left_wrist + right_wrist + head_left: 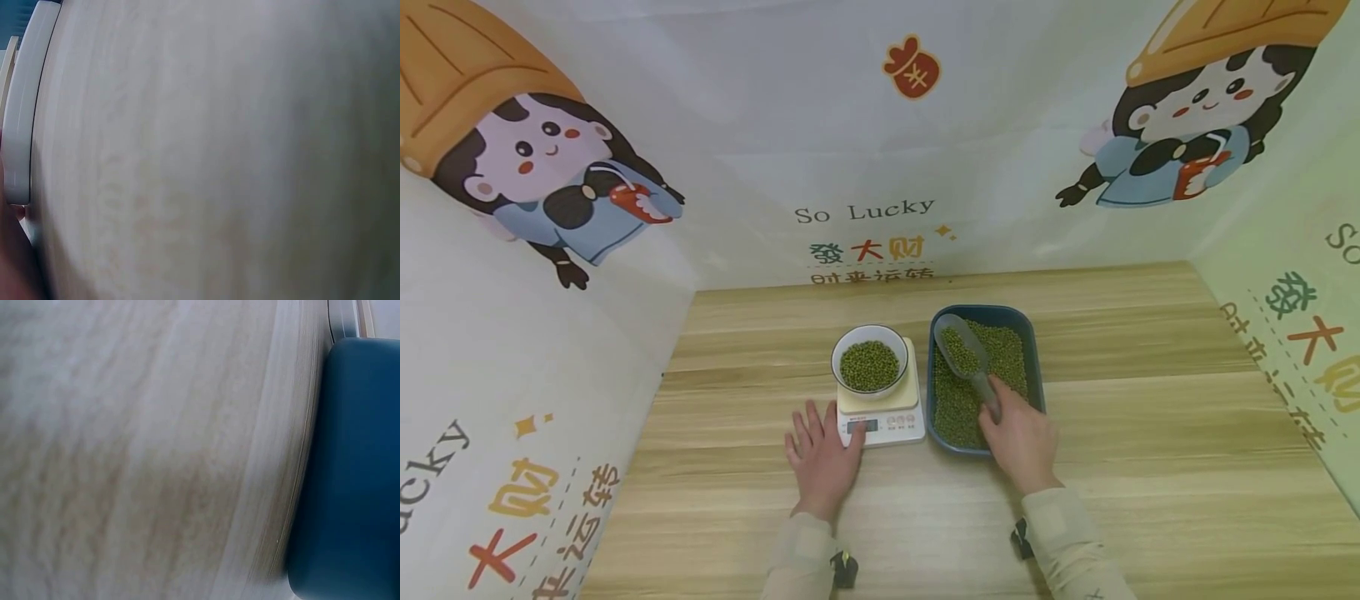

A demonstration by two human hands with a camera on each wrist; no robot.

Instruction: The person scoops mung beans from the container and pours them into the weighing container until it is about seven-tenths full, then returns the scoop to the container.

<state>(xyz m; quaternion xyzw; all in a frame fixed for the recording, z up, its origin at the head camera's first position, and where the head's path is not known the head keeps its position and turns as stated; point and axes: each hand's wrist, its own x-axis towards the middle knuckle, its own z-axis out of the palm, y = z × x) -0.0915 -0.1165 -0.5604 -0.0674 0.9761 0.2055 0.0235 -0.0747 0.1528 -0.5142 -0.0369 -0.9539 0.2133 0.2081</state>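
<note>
In the head view my right hand [1021, 435] grips the handle of a translucent grey scoop [981, 383]. Green mung beans lie in the scoop, which is over a dark blue bin [1038, 367] of the same beans. My left hand [827, 468] rests at the front left of a white kitchen scale [904, 427], fingers spread and thumb by its display. On the scale's cream platform stands a white bowl [868, 335] with mung beans inside. The left wrist view catches the scale's side [28, 106]; the right wrist view shows the bin's outer wall [350, 469].
The wooden tabletop [1150, 400] extends to both sides of the scale and bin. White printed cloth walls [760, 167] with cartoon figures enclose it at the back, left and right. The bin stands close beside the scale's right side.
</note>
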